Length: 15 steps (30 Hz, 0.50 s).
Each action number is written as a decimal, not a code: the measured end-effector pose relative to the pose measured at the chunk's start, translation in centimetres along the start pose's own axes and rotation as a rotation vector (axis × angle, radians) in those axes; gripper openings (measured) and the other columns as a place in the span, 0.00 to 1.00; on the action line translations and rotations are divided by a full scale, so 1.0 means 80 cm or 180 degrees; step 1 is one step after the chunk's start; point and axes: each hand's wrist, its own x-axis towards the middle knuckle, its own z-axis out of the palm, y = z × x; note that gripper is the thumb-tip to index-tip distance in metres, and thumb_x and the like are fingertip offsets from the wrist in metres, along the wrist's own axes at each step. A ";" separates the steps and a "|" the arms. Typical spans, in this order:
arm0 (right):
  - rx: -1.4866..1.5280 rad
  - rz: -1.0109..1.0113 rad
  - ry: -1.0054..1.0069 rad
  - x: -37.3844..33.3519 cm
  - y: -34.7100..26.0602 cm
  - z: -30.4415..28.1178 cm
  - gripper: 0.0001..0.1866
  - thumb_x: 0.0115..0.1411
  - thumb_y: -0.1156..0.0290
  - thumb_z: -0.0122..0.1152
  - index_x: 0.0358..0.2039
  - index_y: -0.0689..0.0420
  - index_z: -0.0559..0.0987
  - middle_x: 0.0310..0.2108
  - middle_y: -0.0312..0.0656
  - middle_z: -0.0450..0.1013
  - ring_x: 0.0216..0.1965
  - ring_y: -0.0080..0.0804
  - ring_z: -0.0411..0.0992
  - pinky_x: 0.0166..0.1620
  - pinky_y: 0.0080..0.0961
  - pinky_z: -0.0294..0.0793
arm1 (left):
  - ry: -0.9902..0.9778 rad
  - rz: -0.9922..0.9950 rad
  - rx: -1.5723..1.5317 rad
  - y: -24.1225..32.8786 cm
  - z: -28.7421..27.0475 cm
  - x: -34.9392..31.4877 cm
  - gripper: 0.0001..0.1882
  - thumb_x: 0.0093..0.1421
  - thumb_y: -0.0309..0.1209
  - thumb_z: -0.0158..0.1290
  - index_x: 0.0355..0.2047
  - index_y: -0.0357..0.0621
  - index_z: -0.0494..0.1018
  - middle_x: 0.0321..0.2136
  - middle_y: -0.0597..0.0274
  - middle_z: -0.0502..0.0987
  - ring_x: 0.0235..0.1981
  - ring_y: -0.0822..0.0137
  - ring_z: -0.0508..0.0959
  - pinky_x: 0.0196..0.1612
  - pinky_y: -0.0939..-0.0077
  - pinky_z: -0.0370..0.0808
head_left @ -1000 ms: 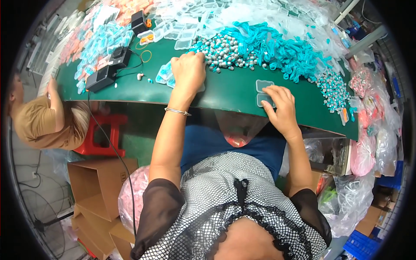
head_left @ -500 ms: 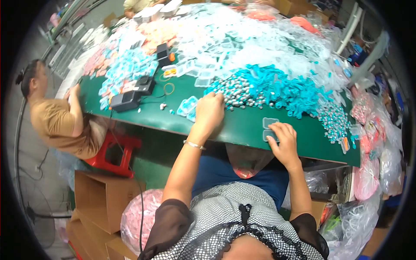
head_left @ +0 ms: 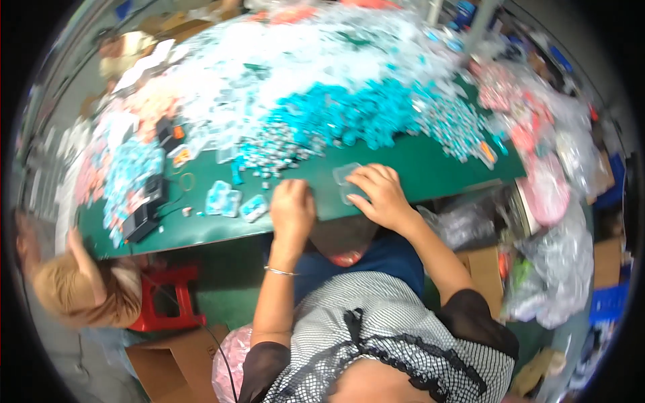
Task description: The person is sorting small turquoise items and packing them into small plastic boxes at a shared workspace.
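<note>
My left hand is over the table's near edge, fingers curled down and closed; whatever they hold is hidden. Beside it on the left lies a small clear box with teal and white pieces inside, and another open box with similar contents. Thumb and fingers of my right hand hold the right side of an open, two-part clear plastic case lying on the green table. In front of my hands spreads a heap of small silver-and-teal pieces, with teal strips behind it.
Black devices with a cable stand at the left, near a pile of blue-filled boxes. A co-worker in a brown top sits beside a red stool. Clear plastic bags crowd the right side.
The view has swung, so the table sits further left. My left hand has come back from the heap toward the near edge, closer to the case. The right hand stays at the case.
</note>
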 end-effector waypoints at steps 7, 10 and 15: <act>-0.0388 0.0368 0.0974 -0.005 0.063 -0.030 0.08 0.56 0.67 0.63 0.37 0.50 0.81 0.36 0.36 0.78 0.43 0.38 0.73 0.50 0.40 0.64 | -0.0336 -0.0462 -0.0243 -0.001 -0.005 -0.003 0.06 0.55 0.19 0.57 0.34 0.39 0.75 0.31 0.52 0.75 0.30 0.49 0.77 0.33 0.59 0.74; -0.1161 0.1111 0.1296 -0.010 0.130 -0.059 0.06 0.56 0.67 0.63 0.34 0.49 0.83 0.33 0.36 0.78 0.39 0.38 0.74 0.45 0.41 0.65 | -0.0169 -0.0502 -0.0277 0.006 -0.002 -0.003 0.07 0.55 0.20 0.57 0.35 0.40 0.75 0.31 0.52 0.75 0.31 0.50 0.77 0.33 0.59 0.74; -0.1419 0.1464 0.0830 0.010 0.168 -0.055 0.08 0.52 0.65 0.69 0.33 0.51 0.83 0.29 0.36 0.78 0.36 0.39 0.76 0.40 0.41 0.68 | -0.0271 -0.0490 -0.0103 0.001 -0.003 -0.010 0.06 0.56 0.22 0.56 0.35 0.40 0.75 0.32 0.53 0.76 0.31 0.50 0.78 0.33 0.58 0.74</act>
